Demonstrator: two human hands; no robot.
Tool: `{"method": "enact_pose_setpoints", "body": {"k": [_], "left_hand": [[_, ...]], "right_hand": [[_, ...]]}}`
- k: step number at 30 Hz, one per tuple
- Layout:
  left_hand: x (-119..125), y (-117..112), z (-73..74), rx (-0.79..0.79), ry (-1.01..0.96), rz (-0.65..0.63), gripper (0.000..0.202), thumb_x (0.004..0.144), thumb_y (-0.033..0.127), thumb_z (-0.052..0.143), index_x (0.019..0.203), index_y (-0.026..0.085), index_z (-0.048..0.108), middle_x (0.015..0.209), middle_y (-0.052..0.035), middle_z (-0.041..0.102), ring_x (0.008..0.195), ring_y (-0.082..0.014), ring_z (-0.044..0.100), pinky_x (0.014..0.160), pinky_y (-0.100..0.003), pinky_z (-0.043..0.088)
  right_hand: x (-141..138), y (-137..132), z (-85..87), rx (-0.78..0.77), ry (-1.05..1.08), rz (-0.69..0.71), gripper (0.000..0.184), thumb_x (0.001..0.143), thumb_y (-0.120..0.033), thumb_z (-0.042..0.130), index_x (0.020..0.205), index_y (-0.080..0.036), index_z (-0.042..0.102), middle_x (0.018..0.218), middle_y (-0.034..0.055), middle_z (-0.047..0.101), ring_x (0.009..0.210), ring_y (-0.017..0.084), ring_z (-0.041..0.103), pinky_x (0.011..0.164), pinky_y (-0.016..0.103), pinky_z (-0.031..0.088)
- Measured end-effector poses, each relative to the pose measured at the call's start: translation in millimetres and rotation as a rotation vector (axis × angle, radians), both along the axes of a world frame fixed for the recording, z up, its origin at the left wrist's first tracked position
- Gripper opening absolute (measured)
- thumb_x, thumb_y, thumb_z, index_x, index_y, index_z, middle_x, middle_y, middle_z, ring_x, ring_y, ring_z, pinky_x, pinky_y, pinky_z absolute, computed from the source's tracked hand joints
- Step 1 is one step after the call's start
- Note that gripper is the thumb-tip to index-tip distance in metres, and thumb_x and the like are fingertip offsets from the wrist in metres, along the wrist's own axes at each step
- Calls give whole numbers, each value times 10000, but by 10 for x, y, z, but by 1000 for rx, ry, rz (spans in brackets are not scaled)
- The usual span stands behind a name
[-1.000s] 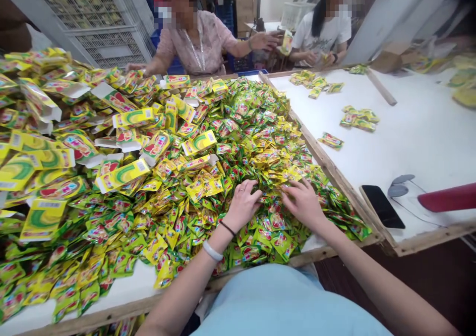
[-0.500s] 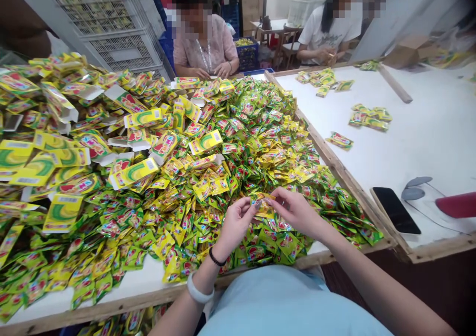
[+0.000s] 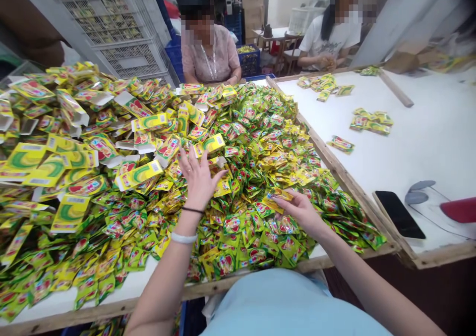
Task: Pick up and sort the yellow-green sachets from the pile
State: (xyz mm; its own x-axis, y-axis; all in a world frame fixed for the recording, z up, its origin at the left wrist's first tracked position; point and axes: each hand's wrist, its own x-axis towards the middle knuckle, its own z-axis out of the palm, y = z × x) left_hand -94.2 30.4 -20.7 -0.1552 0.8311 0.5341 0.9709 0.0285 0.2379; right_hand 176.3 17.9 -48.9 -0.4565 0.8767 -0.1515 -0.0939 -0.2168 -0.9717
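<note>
My left hand [image 3: 197, 175] reaches over the heap with fingers spread and nothing held in them. Just beyond its fingertips lies a yellow box [image 3: 210, 145] with a green stripe, among other small cardboard boxes. My right hand [image 3: 297, 209] pinches a yellow candy packet [image 3: 275, 200] between thumb and fingers, low over the heap near me. Beneath both hands spreads a thick pile of green and yellow candy packets [image 3: 256, 227] with red fruit pictures. More yellow boxes [image 3: 139, 173], some with open flaps, cover the left part of the pile.
A wooden strip [image 3: 334, 172] edges the heap on the right. Past it, a white table [image 3: 420, 152] bears a phone [image 3: 399, 214], sunglasses [image 3: 416, 192] and several packets. Two people sit across. White crates [image 3: 126, 53] stand stacked at the back left.
My left hand has let go of the packet and moved forward and left, its fingers opening. The right hand keeps the packet, slightly lower. The view has shifted a little.
</note>
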Motion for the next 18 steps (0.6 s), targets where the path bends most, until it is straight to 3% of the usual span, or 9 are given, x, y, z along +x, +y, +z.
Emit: {"method": "enact_pose_setpoints", "body": {"k": [3, 5, 7, 9, 12, 14, 18], "left_hand": [[-234, 26, 58, -53, 45, -16, 236, 717, 232, 648, 923, 165, 551, 1418, -154, 325, 1386, -358, 33, 1086, -584, 4], [-207, -72, 73, -26, -63, -60, 228, 707, 198, 632, 899, 179, 509, 1394, -143, 365, 1372, -334, 146, 1096, -557, 73], [-59, -231, 69, -4, -344, -104, 292, 727, 213, 597, 978, 186, 450, 1351, -150, 407, 1292, -296, 338, 1057, -501, 253], [160, -414, 50, -124, -757, -205, 350, 756, 233, 549, 1069, 196, 396, 1214, -125, 523, 1095, -239, 531, 921, -419, 427], [512, -657, 10, -524, -1291, -456, 338, 748, 265, 559, 1060, 178, 460, 963, -60, 616, 847, -183, 604, 774, -324, 492], [703, -765, -4, -715, -1469, -570, 299, 718, 274, 604, 984, 158, 530, 888, -44, 616, 793, -170, 591, 742, -296, 486], [898, -858, -21, -719, -1542, -562, 377, 659, 276, 694, 985, 160, 544, 822, -10, 592, 720, -139, 545, 690, -264, 460]], "right_hand": [[88, -3, -22, -2, -25, -38, 272, 754, -372, 680, 915, -164, 613, 896, 41, 673, 512, 102, 588, 465, 241, 513], [142, 3, -33, -1, -31, -86, 276, 755, -357, 683, 939, -173, 591, 924, 47, 672, 597, 122, 613, 471, 225, 514], [186, 14, -15, 2, -15, -155, 281, 749, -334, 694, 952, -189, 564, 952, 45, 672, 667, 136, 627, 464, 203, 508], [203, 21, 50, 6, 15, -185, 295, 748, -318, 698, 970, -211, 537, 944, 29, 674, 611, 120, 615, 425, 192, 490], [139, 12, 233, 43, 63, -107, 313, 761, -309, 685, 1012, -250, 507, 928, 8, 672, 554, 112, 599, 402, 206, 489], [45, 9, 378, 116, 66, -23, 293, 772, -307, 670, 1013, -258, 511, 915, 8, 662, 603, 131, 616, 427, 222, 503], [-110, 56, 610, 396, -63, 194, 163, 823, -274, 608, 976, -230, 573, 879, 17, 622, 686, 133, 601, 542, 237, 506]]}}
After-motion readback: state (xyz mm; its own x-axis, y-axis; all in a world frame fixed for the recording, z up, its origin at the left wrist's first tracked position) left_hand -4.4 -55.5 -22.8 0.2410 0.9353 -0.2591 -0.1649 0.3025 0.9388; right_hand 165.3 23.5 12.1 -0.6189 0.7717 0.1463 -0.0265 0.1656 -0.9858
